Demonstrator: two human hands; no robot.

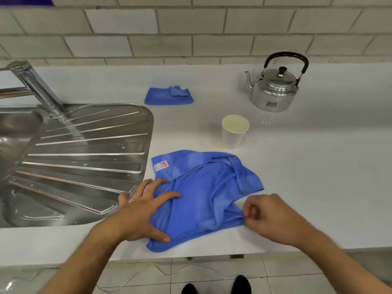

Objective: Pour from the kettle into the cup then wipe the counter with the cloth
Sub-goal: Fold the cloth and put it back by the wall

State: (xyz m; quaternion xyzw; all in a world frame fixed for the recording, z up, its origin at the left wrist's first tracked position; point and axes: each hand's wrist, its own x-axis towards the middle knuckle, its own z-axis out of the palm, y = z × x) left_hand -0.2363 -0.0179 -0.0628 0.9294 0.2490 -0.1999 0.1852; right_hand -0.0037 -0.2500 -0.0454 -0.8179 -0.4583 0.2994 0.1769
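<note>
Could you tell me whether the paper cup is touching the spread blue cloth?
Apart. The head view shows a strip of bare white counter between the paper cup and the spread blue cloth.

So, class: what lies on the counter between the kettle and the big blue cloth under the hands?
In the head view, the paper cup stands between the kettle and the spread blue cloth; otherwise bare white counter.

Counter (318,177) at 3 o'clock of the spread cloth (207,194) is bare; passage open there. At 12 o'clock the cup (235,131) stands just beside the cloth edge, kettle (274,90) beyond at 1 o'clock. A folded cloth (168,96) lies at 11 o'clock, well apart. At 9 o'clock the path is bounded by the drainer (84,158) rim; tap (36,88) rises at 10 o'clock.
</note>
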